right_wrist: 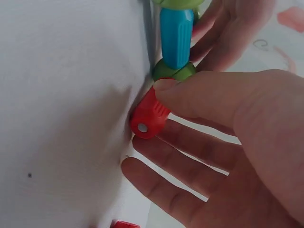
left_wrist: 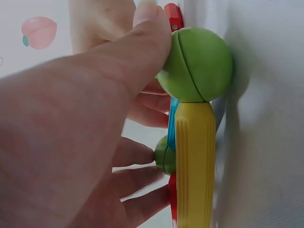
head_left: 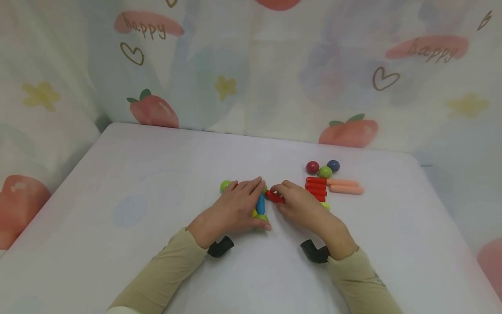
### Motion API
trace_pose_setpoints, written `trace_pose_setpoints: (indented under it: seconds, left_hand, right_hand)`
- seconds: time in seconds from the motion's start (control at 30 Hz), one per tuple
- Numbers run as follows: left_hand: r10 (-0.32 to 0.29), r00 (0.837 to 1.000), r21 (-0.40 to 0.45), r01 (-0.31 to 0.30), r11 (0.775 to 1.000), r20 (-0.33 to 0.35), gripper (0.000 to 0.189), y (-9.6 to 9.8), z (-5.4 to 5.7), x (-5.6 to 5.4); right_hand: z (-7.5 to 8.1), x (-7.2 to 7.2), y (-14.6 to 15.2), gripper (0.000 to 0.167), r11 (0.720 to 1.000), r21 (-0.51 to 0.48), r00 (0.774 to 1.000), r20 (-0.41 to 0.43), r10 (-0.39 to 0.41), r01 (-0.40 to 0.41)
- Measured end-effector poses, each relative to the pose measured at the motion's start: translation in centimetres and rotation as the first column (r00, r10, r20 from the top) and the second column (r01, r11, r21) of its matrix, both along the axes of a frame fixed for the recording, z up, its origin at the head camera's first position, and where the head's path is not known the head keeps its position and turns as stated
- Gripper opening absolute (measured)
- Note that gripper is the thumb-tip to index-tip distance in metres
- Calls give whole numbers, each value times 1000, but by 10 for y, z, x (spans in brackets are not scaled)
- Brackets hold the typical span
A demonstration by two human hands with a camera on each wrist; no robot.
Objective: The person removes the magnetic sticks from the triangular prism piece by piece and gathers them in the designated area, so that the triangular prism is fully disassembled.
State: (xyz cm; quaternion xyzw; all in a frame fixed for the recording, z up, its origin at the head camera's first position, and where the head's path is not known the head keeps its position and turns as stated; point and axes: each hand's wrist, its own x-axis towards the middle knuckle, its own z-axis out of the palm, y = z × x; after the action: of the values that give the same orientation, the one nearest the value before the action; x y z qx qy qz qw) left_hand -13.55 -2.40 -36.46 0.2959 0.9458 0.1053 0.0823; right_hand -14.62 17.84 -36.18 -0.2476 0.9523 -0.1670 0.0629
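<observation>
My left hand [head_left: 235,211] lies spread over a frame of magnetic rods and green balls on the table. Its thumb rests on the near green ball [left_wrist: 204,64]; fingertips touch another green ball [left_wrist: 165,156] farther off. A yellow rod [left_wrist: 194,166] and a blue rod [head_left: 260,205] run from the near ball, and part of the frame is hidden under the palm. Between thumb and fingers, my right hand [head_left: 306,209] pinches a short red rod [right_wrist: 152,111]. One end of it meets the green ball at the blue rod's far end; a metal disc shows at its other end.
Right of the hands lie several red rods [head_left: 315,186] in a stack, with peach rods [head_left: 347,189] beside them. Behind these sit a dark red ball [head_left: 312,167], a green ball [head_left: 325,172] and a blue ball [head_left: 333,165]. A patterned curtain [head_left: 266,78] borders the white table [head_left: 98,218].
</observation>
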Motion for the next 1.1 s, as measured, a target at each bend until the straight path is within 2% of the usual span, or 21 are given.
trace_pose_setpoints:
  seconds: [0.33,0.53,0.77,0.93,1.1]
  left_hand:
    - [0,1000,-29,1,1000,24,106,-1,1,-2]
    - [0,1000,-25,0,1000,4,106,-1,1,-4]
    - [-4,1000,-26,4,1000,13,106,-1,-2,-2]
    - [-6,1000,-14,6,1000,3,106,0,-2,-3]
    - [-3,1000,-17,3,1000,22,106,0,-2,-2]
  right_hand:
    - [-3,-2,-5,48,1000,-28,1000,12,9,-9]
    - [-3,-2,-9,48,1000,3,1000,-11,-3,3]
    - [-4,1,-10,49,999,44,1000,9,-4,3]
    - [-3,2,-9,42,999,27,1000,-9,19,-19]
    - [-4,4,-8,40,999,21,999,0,43,-43]
